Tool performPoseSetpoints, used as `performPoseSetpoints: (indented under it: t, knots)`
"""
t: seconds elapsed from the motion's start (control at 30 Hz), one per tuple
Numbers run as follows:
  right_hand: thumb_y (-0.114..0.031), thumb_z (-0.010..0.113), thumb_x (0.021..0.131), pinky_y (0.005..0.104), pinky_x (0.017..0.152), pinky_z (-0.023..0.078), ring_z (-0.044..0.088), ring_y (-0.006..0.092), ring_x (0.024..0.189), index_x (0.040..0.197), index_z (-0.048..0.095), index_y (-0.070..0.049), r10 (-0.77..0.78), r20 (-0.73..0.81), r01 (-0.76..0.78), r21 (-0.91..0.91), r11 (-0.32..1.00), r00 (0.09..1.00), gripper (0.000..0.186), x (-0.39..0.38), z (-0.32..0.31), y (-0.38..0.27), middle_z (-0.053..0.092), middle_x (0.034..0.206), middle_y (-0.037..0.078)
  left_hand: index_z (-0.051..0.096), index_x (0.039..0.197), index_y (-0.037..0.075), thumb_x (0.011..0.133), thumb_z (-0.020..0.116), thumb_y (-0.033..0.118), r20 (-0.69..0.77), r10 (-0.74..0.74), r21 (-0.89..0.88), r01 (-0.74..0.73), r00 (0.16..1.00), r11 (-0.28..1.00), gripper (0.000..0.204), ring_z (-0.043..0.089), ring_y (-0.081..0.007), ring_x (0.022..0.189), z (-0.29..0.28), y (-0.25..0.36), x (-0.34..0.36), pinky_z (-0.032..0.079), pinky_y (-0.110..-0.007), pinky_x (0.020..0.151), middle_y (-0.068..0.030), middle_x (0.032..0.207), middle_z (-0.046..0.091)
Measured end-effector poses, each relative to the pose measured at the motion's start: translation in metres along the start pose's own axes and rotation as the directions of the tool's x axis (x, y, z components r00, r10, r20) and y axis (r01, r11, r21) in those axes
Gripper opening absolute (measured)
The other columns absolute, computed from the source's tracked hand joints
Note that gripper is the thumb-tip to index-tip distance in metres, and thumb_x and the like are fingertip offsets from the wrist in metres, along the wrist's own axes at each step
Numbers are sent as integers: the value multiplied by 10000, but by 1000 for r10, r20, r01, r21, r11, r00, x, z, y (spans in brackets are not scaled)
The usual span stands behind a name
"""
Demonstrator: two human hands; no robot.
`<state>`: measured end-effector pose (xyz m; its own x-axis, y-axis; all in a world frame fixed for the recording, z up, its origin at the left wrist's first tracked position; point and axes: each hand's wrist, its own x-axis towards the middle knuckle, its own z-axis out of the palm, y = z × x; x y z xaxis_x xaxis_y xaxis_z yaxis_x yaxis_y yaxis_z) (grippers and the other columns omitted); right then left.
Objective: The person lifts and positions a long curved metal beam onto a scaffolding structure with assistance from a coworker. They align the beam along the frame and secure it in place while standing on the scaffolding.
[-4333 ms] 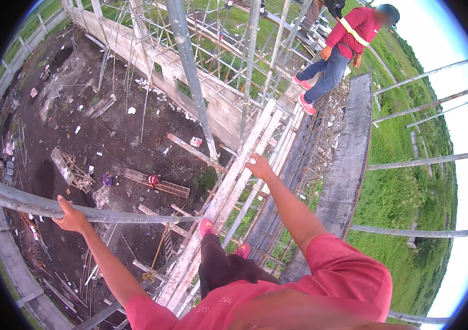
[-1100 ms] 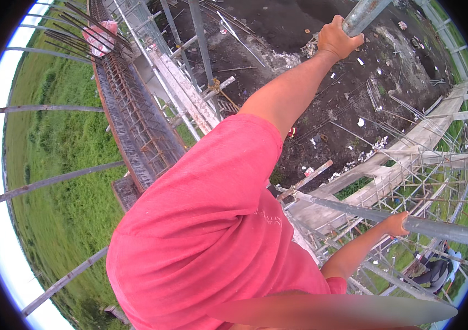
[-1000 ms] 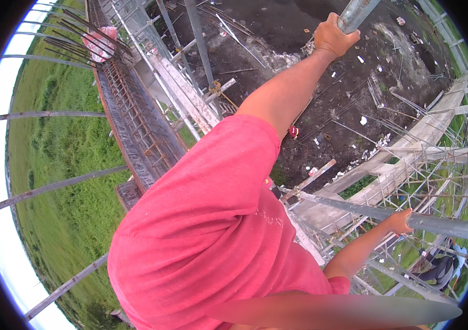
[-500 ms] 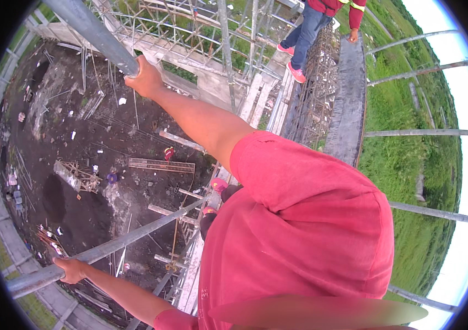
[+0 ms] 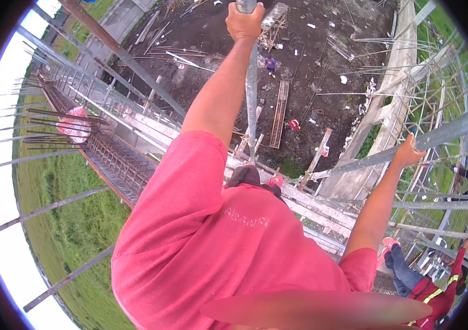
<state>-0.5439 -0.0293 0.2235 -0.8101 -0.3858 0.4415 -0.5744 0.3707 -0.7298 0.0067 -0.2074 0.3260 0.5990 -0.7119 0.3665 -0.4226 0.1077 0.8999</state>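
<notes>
My left hand (image 5: 244, 23) is wrapped round an upright grey metal pole (image 5: 251, 99) at the top centre, arm stretched out ahead. On the right, my right hand (image 5: 408, 152) grips a second, thicker-looking metal pole (image 5: 453, 129) that slants up to the right. Both arms come out of a red T-shirt. My feet, one in a pink shoe (image 5: 275, 180), stand by pale, stained planks (image 5: 322, 214) high above the ground. The foot ends of both poles are near these planks.
Far below lies dark ground (image 5: 322, 44) with scattered debris and small figures of people. At left, a rebar cage (image 5: 118, 159) in formwork has a pinkish sack (image 5: 74, 125) on its bars. Scaffolding poles cross at right, where a co-worker (image 5: 432, 291) in a red jacket stands.
My view has swung round, turning the scene clockwise: the ground moved from left to top, the co-worker from upper right to lower right. Both hands keep hold of their poles.
</notes>
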Motion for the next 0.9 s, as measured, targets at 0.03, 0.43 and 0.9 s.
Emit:
performPoseSetpoints:
  t: [0.03,0.43,0.9]
  knots:
    - [-404,829,792,477,933,532,657,402,1067,1298,500,75,4,4,-4,-10,1000,1000,770,-1,4,2,642,1193,276,628,1007,51,768,792,494,-85,38,114,-29,996,993,529,694,-449,915,0,4,-2,529,-527,798,-238,948,724]
    - [-413,853,777,490,908,543,660,440,1041,1320,463,129,7,-45,-6,13,1000,999,861,1,8,10,644,1168,305,607,1002,80,762,795,471,-38,7,48,-5,999,999,496,698,-451,877,-4,7,-2,536,-534,755,-230,887,720]
    - [-471,840,775,495,888,541,669,436,1007,1230,564,88,-29,-103,19,-94,995,994,771,8,16,27,673,1128,269,586,945,34,717,802,452,-34,-12,26,13,999,1000,523,724,-382,845,-2,2,-1,550,-474,790,-189,872,729]
